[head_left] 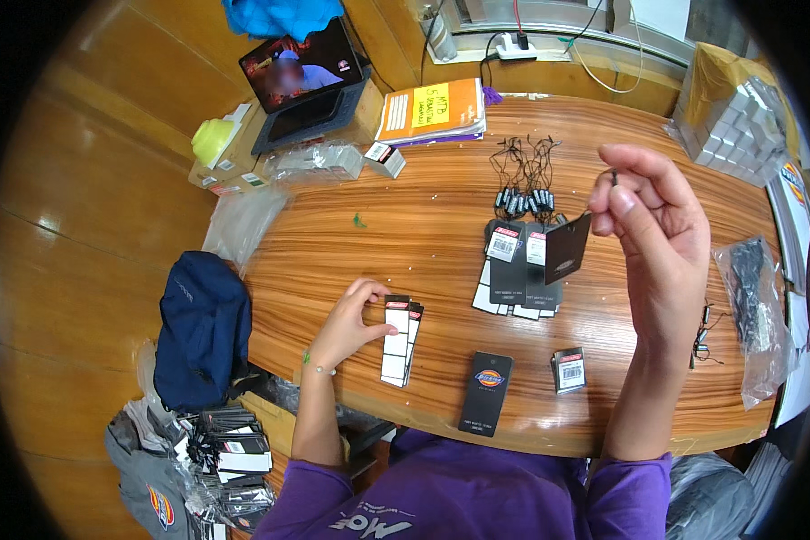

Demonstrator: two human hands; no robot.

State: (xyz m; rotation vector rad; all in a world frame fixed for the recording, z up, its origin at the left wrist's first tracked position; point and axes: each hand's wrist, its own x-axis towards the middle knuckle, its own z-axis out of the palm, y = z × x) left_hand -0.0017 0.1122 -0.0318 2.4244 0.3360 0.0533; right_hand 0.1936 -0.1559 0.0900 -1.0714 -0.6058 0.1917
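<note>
Raised over the table's right side, my right hand [657, 216] is closed in a pinch around a thin black cord tip. A dark hang tag [567, 249] hangs tilted just below its fingers, over a group of black hang tags [509, 279] with white-and-red stickers. My left hand [346, 324] is at a small stack of long white-and-black tags [395, 346], thumb on the top tag and fingertips at its upper corner. Between the hands, near the front edge, lie a single black tag [486, 393] and a small pile of white-and-red price tags [569, 370].
Black tag cords [524, 200] lie bunched beyond the tags. At the back are a tablet [301, 67], an orange notebook [432, 112] and a power strip [516, 47]. Wrapped small boxes [738, 121] and a plastic bag [752, 315] line the right. A navy pouch [202, 328] sits left.
</note>
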